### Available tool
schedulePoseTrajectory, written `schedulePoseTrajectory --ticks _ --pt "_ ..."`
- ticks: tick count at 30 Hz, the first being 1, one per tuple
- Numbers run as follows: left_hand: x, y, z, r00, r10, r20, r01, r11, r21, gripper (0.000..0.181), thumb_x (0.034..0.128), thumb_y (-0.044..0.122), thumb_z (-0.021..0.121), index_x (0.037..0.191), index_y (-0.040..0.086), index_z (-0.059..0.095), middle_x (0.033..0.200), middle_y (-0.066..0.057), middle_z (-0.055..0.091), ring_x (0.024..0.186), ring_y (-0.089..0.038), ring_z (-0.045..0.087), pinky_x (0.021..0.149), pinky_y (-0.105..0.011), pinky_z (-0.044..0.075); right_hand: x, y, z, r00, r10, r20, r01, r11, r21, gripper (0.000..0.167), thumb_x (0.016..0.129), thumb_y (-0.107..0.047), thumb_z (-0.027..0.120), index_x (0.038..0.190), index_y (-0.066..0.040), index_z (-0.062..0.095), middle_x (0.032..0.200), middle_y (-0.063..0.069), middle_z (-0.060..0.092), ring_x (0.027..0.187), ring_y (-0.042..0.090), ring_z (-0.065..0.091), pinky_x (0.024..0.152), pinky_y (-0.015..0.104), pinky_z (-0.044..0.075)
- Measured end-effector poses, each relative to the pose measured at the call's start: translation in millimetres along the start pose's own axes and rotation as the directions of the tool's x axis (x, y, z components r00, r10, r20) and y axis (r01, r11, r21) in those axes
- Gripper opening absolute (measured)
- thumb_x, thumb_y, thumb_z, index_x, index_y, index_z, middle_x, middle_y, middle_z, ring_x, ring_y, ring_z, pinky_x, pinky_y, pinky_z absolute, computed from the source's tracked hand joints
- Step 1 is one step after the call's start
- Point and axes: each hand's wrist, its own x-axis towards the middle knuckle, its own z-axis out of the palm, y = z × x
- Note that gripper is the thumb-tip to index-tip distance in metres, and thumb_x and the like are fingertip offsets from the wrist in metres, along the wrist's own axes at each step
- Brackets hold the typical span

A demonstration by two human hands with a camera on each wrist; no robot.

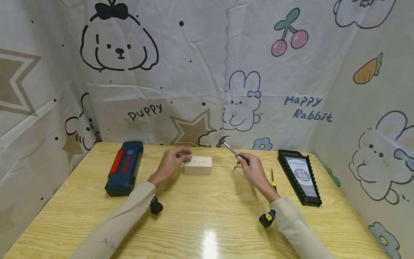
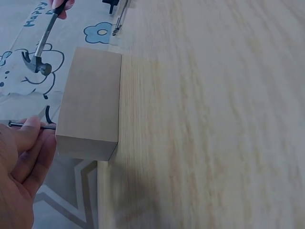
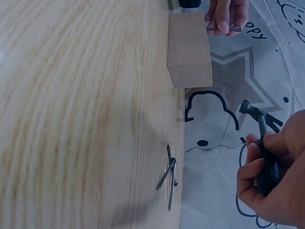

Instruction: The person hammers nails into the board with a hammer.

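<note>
A pale wooden block point(image 1: 198, 169) lies on the table with a row of small dark marks on its top. At its left end, my left hand point(image 1: 171, 161) pinches a nail point(image 2: 18, 124) between thumb and fingers. The nail stands upright, its lower end at the block's top; whether it is sunk in cannot be seen. My right hand point(image 1: 253, 168) grips a claw hammer point(image 1: 228, 145) by its dark handle, to the right of the block. The hammer's head is raised above the table, apart from block and nail. Several loose nails point(image 3: 171, 174) lie below the right hand.
A dark blue case point(image 1: 124, 169) with a red panel lies at the left. To the right are a screwdriver point(image 1: 273, 178) with a yellow and black handle and a black rack point(image 1: 300, 176) with a printed card. A patterned cloth point(image 1: 194, 79) hangs behind the table point(image 1: 181, 223).
</note>
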Motion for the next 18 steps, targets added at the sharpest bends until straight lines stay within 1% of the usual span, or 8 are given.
schedulePoseTrajectory --ticks 4,9,11,15,18 --pt "-0.1 -1.2 2.0 1.000 -0.004 -0.010 0.003 1.000 -0.006 0.011 0.1001 0.010 0.072 0.109 0.006 0.077 0.101 -0.010 0.078 0.086 -0.023 0.076 0.077 -0.036 0.064 0.0 -2.2 1.1 1.000 -0.001 -0.003 0.001 1.000 0.006 0.020 0.109 -0.008 0.056 0.112 0.004 0.072 0.095 0.018 0.071 0.072 0.019 0.051 0.061 0.025 0.040" --pt "-1.1 0.2 4.4 1.000 -0.001 -0.016 0.000 1.000 -0.026 0.013 0.0995 0.009 0.072 0.110 0.002 0.076 0.104 -0.012 0.078 0.090 -0.027 0.077 0.081 -0.040 0.064 -0.8 -4.8 3.5 0.999 -0.032 0.007 0.032 0.999 -0.006 0.021 0.109 -0.007 0.055 0.115 0.005 0.071 0.097 0.020 0.072 0.079 0.028 0.060 0.064 0.026 0.045" --pt "-1.4 0.5 5.0 1.000 -0.012 -0.022 0.011 0.999 -0.040 0.012 0.0990 0.008 0.072 0.109 0.002 0.077 0.105 -0.013 0.078 0.093 -0.029 0.077 0.084 -0.042 0.064 -0.6 -6.2 5.3 0.999 -0.048 0.024 0.048 0.999 -0.013 0.022 0.109 -0.007 0.055 0.117 0.006 0.071 0.097 0.020 0.072 0.080 0.028 0.061 0.064 0.027 0.046" --pt "-2.0 0.2 6.7 0.998 -0.034 -0.043 0.031 0.997 -0.076 0.011 0.0978 0.006 0.073 0.108 0.002 0.077 0.107 -0.014 0.078 0.097 -0.031 0.077 0.087 -0.043 0.063 0.2 -8.7 8.1 0.997 -0.056 0.057 0.058 0.998 -0.025 0.023 0.110 -0.009 0.055 0.117 0.005 0.070 0.099 0.020 0.072 0.077 0.023 0.058 0.064 0.027 0.046" --pt "-3.2 -0.6 8.0 0.998 -0.030 -0.060 0.025 0.996 -0.082 0.013 0.0975 0.006 0.074 0.109 0.002 0.076 0.107 -0.015 0.078 0.096 -0.030 0.077 0.087 -0.043 0.063 0.3 -8.6 8.5 0.997 -0.049 0.061 0.051 0.998 -0.030 0.022 0.110 -0.010 0.054 0.117 0.004 0.070 0.100 0.020 0.072 0.079 0.024 0.060 0.065 0.028 0.047"
